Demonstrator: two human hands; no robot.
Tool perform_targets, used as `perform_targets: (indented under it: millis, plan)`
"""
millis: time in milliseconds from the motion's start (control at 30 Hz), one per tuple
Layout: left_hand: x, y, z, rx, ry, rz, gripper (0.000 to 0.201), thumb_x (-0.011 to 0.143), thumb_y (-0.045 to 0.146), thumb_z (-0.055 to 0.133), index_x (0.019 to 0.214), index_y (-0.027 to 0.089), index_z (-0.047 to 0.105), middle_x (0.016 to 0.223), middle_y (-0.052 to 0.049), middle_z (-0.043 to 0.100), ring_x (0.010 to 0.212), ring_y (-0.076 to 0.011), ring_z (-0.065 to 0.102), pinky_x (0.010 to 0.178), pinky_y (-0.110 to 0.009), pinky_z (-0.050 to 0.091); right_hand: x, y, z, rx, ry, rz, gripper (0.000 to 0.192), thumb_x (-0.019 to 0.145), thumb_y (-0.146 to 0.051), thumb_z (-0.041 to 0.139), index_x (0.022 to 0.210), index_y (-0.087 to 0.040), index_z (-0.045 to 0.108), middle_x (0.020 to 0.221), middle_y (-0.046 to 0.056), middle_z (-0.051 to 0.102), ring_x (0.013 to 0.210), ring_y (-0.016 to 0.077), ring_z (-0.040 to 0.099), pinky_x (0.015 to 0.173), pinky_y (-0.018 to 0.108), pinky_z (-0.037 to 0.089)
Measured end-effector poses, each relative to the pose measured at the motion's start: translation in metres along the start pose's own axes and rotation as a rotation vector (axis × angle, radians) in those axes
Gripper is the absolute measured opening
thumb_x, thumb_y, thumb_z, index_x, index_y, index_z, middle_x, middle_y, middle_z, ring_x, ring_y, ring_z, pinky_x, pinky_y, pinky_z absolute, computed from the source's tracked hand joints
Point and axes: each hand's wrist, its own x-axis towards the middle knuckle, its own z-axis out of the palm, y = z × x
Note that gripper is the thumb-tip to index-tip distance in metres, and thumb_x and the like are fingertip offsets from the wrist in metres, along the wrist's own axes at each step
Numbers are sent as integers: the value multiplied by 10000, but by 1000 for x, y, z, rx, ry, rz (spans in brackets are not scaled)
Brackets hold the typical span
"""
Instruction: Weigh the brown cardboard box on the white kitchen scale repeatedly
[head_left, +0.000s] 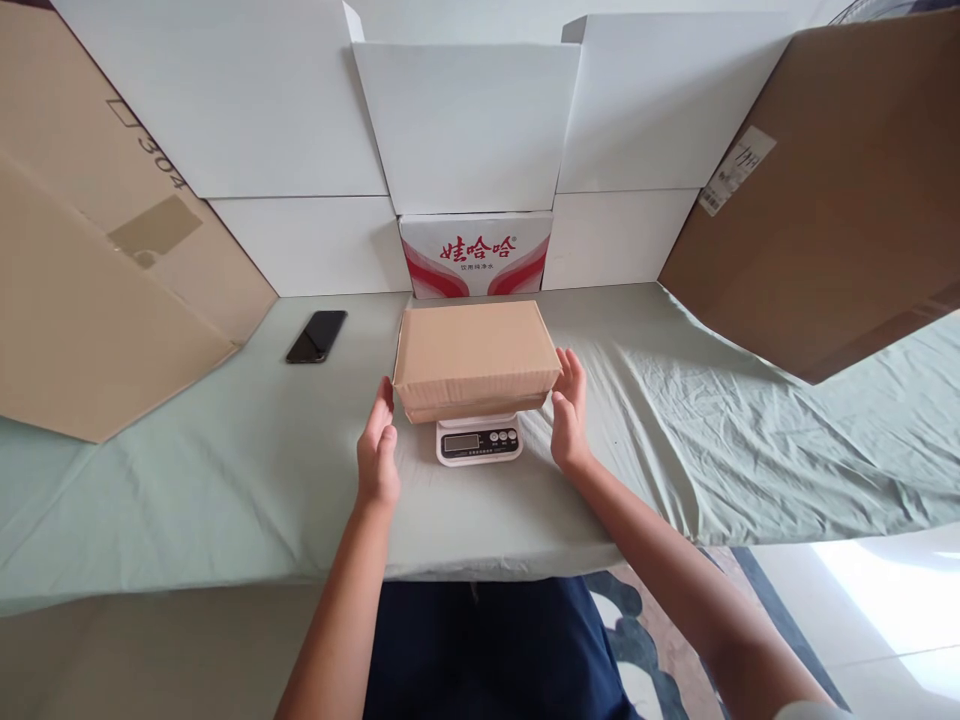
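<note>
A closed brown cardboard box (476, 345) rests on a small white kitchen scale (480, 455), which shows its display and round buttons below the box's front edge. At the box's left side my left hand (379, 455) is held upright, fingers stretched and the thumb apart, the fingertips close to the cardboard. On the opposite side my right hand (570, 410) is open too, its fingers along the right edge. Whether either hand touches the box I cannot tell. The scale's platform is hidden under the box.
A black phone (316, 336) lies on the green cloth (247, 450) to the left. White boxes (465, 125) and a red-and-white printed carton (476, 255) form the back wall. Large brown cartons stand at the left (97, 260) and right (832, 190).
</note>
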Motion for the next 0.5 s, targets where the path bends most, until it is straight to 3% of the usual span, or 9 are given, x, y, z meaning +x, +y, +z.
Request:
perform_targets:
  millis: [167,500]
  plan:
    - [1,0,0,-14,11,-36,658,933,568,522,1505,246,478,1605,-79,435,1515,-274,358,1251,-390,294,9,5,-5,50,120,68,632,857,-592,532,1433,-371,397,1623,33,363,1510,317,364,1249,627,248]
    - [2,0,0,-24,61,-55,632,942,585,496,1487,264,505,1598,-75,448,1499,-270,389,1241,-388,318,15,4,-4,112,183,159,516,847,-508,507,1335,-341,484,1529,45,480,1453,284,448,1227,568,315]
